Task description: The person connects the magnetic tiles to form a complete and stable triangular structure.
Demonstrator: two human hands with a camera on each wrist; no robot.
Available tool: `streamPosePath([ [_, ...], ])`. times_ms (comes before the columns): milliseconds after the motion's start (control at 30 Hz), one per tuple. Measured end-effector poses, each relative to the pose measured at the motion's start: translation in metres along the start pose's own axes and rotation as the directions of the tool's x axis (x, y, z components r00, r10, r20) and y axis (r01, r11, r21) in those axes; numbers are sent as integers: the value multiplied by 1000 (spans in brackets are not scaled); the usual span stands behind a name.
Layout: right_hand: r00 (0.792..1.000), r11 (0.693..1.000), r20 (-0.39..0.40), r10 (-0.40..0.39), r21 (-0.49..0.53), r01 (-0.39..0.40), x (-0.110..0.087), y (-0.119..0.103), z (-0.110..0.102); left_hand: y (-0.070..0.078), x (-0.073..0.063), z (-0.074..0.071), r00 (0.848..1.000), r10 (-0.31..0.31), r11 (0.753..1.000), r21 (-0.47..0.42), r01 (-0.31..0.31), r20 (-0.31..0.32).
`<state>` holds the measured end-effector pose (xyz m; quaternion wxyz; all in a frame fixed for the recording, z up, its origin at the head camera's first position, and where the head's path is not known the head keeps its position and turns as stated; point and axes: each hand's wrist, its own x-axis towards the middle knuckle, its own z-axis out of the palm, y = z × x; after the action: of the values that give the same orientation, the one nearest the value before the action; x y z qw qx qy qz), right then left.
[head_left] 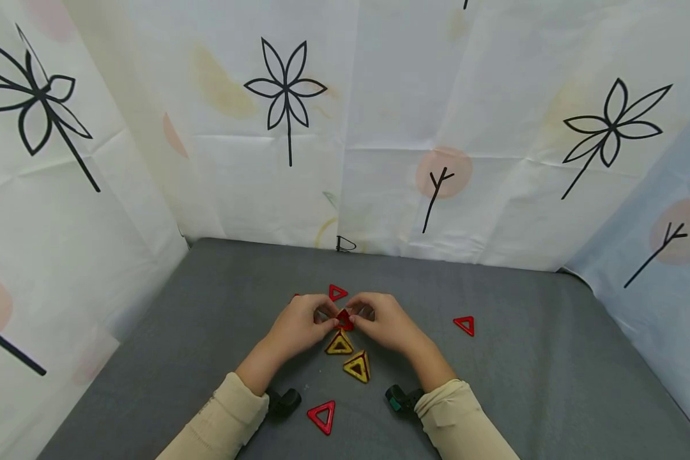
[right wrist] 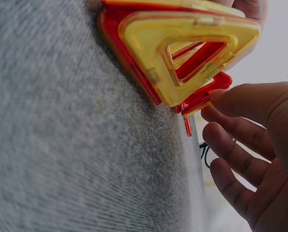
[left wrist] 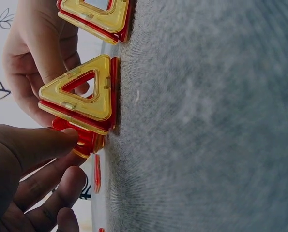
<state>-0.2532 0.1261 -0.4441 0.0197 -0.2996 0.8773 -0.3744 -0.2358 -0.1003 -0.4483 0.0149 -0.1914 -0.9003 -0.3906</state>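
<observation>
In the head view, both hands meet at a small structure of red triangular magnetic tiles point(head_left: 344, 321). My left hand point(head_left: 301, 324) pinches its left side; in the left wrist view the thumb lies on a red tile point(left wrist: 89, 140). From the other side my right hand point(head_left: 386, 321) pinches it, thumb and forefinger on a red tile point(right wrist: 200, 100) in the right wrist view. Close on the near side stands a yellow-and-red tile pyramid point(head_left: 339, 344). A second such pyramid point(head_left: 358, 367) stands nearer the body, slightly right. Fingers hide part of the held structure.
Loose red triangle tiles lie on the grey cloth-covered table point(head_left: 236, 326): one beyond the hands point(head_left: 337, 292), one to the right point(head_left: 464, 325), one near the front point(head_left: 322, 417). Another red piece shows partly behind the left hand. A patterned white curtain point(head_left: 391, 204) encloses the table.
</observation>
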Motion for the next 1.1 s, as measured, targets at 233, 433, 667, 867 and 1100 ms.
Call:
streamPosePath([
  [233, 1000, 1000, -5, 4, -8, -4, 0, 0, 1, 0, -1, 1, 1000, -1, 1000, -2, 1, 11],
  [433, 999, 998, -11, 43, -40, -44, -1, 0, 1, -1, -1, 2, 1000, -3, 1000, 4, 3, 10],
  [667, 994, 991, 9, 105, -85, -104, -1, -1, 1, -3, 0, 2, 1000, -16, 999, 32, 16, 15],
  [867, 993, 992, 48, 105, -79, -101, -1, -1, -1, -6, 1, 3, 999, -31, 999, 32, 30, 33],
  [1100, 995, 995, 63, 83, -63, -79, -1, 1, -1, -4, 0, 2, 997, -43, 999, 29, 41, 56],
])
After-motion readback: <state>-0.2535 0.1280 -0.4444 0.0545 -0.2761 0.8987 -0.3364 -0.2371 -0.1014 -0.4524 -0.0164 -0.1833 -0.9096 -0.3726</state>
